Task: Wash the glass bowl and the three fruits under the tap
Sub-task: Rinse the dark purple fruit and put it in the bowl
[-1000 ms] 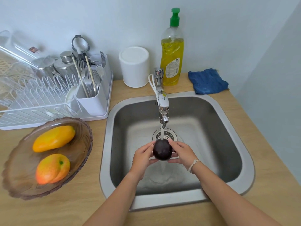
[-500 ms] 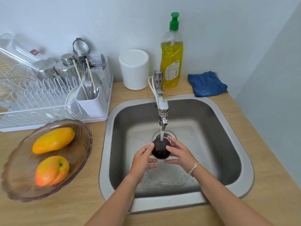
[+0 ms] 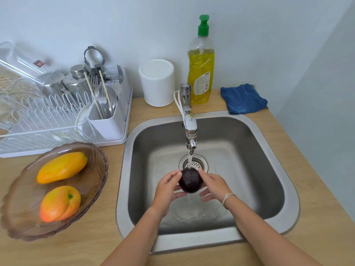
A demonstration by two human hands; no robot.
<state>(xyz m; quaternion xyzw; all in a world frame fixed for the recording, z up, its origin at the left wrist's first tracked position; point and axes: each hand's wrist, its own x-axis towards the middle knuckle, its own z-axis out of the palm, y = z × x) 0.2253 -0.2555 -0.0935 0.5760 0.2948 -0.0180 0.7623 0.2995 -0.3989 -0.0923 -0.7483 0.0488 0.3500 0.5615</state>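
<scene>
Now both hands, left hand (image 3: 167,189) and right hand (image 3: 213,186), hold dark round fruit (image 3: 190,180) under tap (image 3: 190,127) stream; 2 fruits sit in glass bowl (image 3: 92,191).

Head view, looking down at sink (image 3: 288,191).

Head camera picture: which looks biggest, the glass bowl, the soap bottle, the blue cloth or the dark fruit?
1. glass bowl, though it sits nearer the camera
2. soap bottle
3. blue cloth
4. dark fruit, held between both hands

Cloth and fruit look close, so that order is unsure.
</scene>
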